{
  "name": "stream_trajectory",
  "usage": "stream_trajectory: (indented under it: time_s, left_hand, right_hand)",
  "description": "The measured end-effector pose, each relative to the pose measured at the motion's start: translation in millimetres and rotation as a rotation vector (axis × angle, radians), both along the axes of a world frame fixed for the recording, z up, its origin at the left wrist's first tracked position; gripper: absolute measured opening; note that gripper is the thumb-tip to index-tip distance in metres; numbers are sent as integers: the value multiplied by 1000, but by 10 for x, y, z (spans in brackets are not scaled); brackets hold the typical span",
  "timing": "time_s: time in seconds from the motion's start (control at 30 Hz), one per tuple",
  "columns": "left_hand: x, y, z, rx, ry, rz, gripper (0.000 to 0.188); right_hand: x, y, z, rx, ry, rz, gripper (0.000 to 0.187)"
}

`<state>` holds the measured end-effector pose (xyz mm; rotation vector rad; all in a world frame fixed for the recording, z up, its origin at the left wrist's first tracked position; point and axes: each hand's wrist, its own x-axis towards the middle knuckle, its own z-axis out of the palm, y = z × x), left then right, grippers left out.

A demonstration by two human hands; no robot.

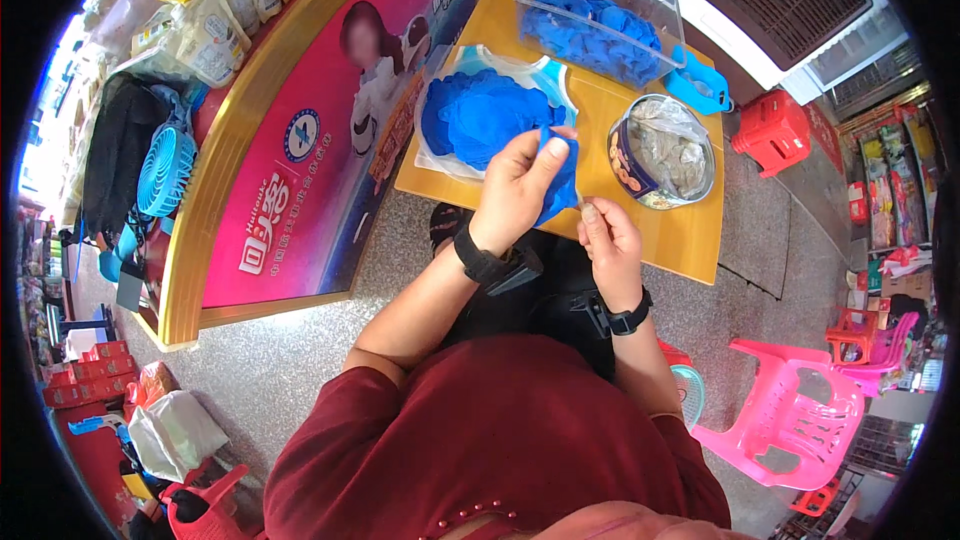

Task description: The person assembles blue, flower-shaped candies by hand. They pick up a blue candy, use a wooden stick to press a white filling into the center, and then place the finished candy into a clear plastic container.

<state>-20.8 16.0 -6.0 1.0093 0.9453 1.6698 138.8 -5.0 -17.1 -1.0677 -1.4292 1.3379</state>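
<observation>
Blue, creased, limp material (560, 185) hangs clamped in the left hand (515, 185); right hand (611, 238) pinched beside its edge.

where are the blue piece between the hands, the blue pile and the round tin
Blue piece (560, 187): head view, its middle part
Blue pile (487, 116): head view, its middle
Round tin (627, 164): head view, its outer wall

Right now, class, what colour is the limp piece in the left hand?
The limp piece is blue, best seen in head view.
</observation>
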Motion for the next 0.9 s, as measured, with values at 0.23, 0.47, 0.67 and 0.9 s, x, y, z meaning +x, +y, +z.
stream_trajectory:
  time_s: [0.23, 0.47, 0.67, 0.9]
  left_hand:
    - [39, 32, -135, 31, 191, 185, 25]
    - [0, 17, -97, -4, 148, 204, 25]
    - [-40, -32, 29, -91, -67, 135, 17]
    - [-17, -11, 36, -113, -163, -65, 23]
  right_hand:
    - [-18, -22, -49, 99, -43, -77, 21]
    - [-37, -97, 80, -319, 162, 113, 25]
    - [56, -119, 32, -439, 319, 138, 26]
    - [5, -164, 40, -389, 274, 68, 25]
